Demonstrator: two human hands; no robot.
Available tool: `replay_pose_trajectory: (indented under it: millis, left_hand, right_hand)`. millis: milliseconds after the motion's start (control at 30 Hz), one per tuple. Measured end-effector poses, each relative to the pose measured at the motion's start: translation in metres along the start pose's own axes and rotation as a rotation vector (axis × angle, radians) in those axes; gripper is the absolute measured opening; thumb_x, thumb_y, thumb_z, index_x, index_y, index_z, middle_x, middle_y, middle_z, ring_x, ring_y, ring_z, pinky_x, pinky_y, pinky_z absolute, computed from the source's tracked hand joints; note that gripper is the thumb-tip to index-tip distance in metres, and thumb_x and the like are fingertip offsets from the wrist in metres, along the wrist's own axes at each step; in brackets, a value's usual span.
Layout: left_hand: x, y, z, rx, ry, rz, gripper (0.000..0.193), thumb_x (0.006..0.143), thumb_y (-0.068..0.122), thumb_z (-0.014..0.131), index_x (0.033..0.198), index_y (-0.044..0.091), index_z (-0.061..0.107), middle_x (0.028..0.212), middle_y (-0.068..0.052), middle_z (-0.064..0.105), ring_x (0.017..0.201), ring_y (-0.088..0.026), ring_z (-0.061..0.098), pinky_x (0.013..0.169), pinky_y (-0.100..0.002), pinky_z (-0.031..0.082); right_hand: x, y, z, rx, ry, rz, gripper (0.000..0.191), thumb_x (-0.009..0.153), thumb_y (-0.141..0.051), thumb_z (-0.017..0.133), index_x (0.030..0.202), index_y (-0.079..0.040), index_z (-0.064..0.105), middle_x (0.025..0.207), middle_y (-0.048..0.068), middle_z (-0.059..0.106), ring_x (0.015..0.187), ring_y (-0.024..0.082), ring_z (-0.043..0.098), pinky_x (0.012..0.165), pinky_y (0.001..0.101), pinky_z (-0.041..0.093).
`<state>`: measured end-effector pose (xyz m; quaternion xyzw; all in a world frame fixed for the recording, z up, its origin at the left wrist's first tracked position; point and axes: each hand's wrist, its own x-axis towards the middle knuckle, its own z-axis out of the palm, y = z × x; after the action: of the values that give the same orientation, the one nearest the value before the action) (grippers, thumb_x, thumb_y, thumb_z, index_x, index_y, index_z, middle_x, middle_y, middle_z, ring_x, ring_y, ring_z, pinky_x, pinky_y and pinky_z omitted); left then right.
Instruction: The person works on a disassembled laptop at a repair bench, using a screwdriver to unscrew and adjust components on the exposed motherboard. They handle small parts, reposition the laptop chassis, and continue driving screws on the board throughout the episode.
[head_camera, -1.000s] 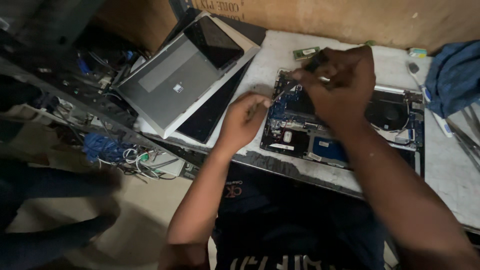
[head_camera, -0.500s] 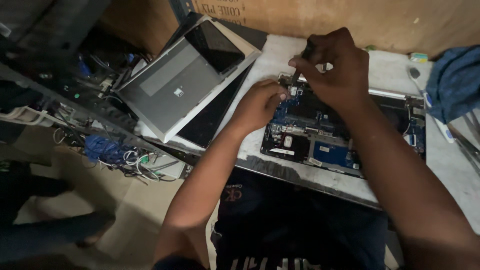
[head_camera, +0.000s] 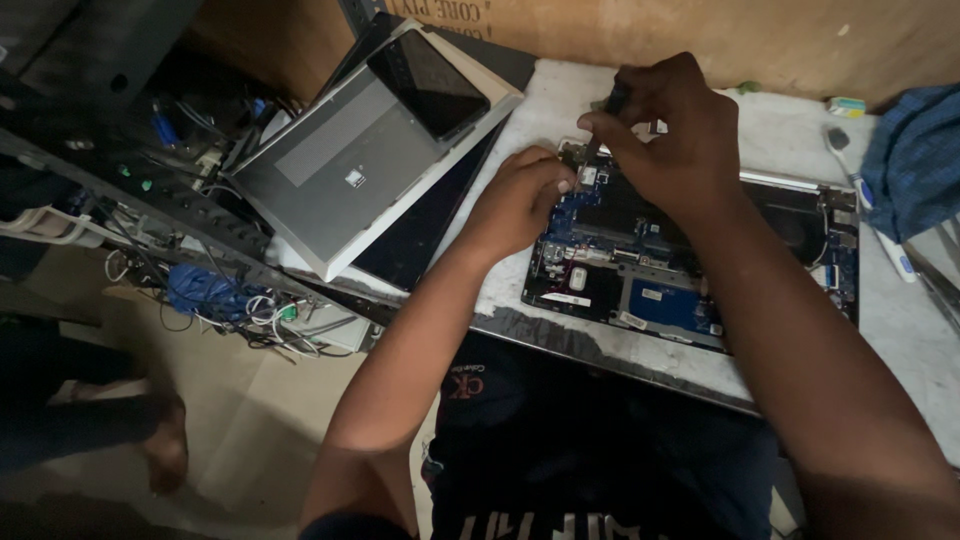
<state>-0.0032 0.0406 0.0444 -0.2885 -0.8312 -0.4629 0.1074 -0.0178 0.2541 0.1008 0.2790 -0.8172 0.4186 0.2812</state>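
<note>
Here right hand (head_camera: 668, 135) fingers pinch a screwdriver (head_camera: 606, 118) over the opened laptop (head_camera: 690, 265).

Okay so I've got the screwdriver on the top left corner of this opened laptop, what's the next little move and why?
Probably keep the left hand braced on the opened laptop and turn the screwdriver in place. The right hand grips the handle from above, and the tip sits at the board's upper left corner, right beside the left fingers. The screw itself is hidden, so feel for seating first.
</note>
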Motion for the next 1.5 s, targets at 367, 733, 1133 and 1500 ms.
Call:
replay_pose_trajectory:
  millis: [367, 733, 1133, 1500]
  left_hand:
    - [-0.005, 0.004, 0.002, 0.010, 0.040, 0.037, 0.012, 0.093, 0.000, 0.067, 0.102, 0.007, 0.071, 0.111, -0.012, 0.065, 0.111, -0.034, 0.061, 0.098, -0.040, 0.049]
    - [-0.006, 0.006, -0.002, -0.070, 0.091, 0.129, 0.022, 0.093, -0.006, 0.065, 0.111, 0.005, 0.068, 0.110, -0.014, 0.065, 0.109, -0.033, 0.064, 0.095, -0.038, 0.051]
    - [-0.008, 0.007, 0.003, -0.260, 0.163, 0.048, 0.024, 0.090, -0.005, 0.073, 0.113, -0.001, 0.068, 0.108, -0.010, 0.070, 0.095, -0.017, 0.071, 0.085, -0.027, 0.056]
    - [-0.010, 0.003, 0.005, -0.305, 0.209, 0.007, 0.028, 0.097, 0.002, 0.071, 0.124, 0.001, 0.066, 0.108, -0.012, 0.078, 0.102, -0.014, 0.076, 0.090, -0.028, 0.059]
  right_hand:
    - [-0.003, -0.009, 0.001, -0.042, -0.017, 0.032, 0.043, 0.095, -0.018, 0.093, 0.121, 0.003, 0.066, 0.108, 0.015, 0.071, 0.098, 0.021, 0.078, 0.082, 0.0324, 0.062]
    - [0.000, -0.037, -0.001, -0.023, -0.078, -0.222, 0.028, 0.098, -0.002, 0.075, 0.122, 0.005, 0.063, 0.123, 0.018, 0.069, 0.108, 0.029, 0.074, 0.092, 0.0366, 0.060]
    - [0.005, -0.042, 0.009, -0.041, -0.086, -0.163, 0.038, 0.096, -0.008, 0.084, 0.123, 0.004, 0.059, 0.118, 0.017, 0.066, 0.102, 0.029, 0.071, 0.087, 0.0389, 0.058]
    - [0.007, -0.040, 0.009, -0.064, -0.146, 0.003, 0.039, 0.095, -0.014, 0.087, 0.121, 0.001, 0.061, 0.116, 0.020, 0.067, 0.092, 0.028, 0.073, 0.079, 0.0375, 0.058]
